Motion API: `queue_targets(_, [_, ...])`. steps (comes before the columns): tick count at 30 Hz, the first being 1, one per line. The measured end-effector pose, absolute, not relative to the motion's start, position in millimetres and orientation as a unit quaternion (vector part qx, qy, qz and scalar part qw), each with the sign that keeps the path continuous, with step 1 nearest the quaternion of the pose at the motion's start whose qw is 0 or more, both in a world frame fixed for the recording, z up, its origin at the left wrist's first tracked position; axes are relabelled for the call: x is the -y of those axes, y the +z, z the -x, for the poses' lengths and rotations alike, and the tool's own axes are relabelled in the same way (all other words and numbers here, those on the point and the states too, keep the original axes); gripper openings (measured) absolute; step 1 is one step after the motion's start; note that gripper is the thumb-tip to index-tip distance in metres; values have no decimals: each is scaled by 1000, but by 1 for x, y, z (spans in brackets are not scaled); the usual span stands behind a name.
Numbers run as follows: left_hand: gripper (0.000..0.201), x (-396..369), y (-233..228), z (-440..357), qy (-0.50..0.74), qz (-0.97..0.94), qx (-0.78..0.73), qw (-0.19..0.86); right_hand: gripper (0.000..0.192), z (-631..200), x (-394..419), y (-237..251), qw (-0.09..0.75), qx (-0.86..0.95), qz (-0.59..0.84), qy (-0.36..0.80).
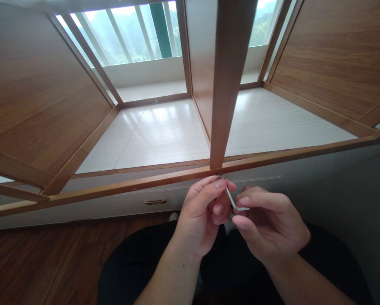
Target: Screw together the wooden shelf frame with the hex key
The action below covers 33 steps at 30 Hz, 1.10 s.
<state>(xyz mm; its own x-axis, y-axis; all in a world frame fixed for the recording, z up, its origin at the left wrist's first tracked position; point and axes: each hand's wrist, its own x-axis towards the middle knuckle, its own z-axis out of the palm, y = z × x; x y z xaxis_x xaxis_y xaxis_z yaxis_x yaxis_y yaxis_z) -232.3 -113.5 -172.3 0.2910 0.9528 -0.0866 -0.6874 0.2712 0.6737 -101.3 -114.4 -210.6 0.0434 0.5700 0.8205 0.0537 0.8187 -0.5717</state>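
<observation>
your left hand (200,214) and right hand (268,226) both pinch a small bent silver metal hex key (232,201), its tip at the brown wooden frame rail (129,185).

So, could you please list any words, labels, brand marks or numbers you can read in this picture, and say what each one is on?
None: no readable text shows anywhere in the view.
The wooden frame and its upright post are bare wood grain.
The white panel carries only glare.
The brass drawer handle shows no marking.
The bent metal key, held by the left hand and the right hand, is too small to show any stamp.
</observation>
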Motion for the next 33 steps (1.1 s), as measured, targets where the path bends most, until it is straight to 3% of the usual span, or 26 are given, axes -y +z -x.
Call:
queue_targets(14, [19, 109, -175, 233, 537, -252, -225, 773, 54, 104, 114, -209, 686, 661, 223, 208])
queue_targets(26, [18, 107, -174, 232, 535, -235, -221, 781, 51, 105, 114, -214, 697, 649, 236, 193])
queue_targets(33, [17, 108, -175, 232, 537, -242, -217, 778, 38, 103, 114, -208, 687, 667, 235, 168])
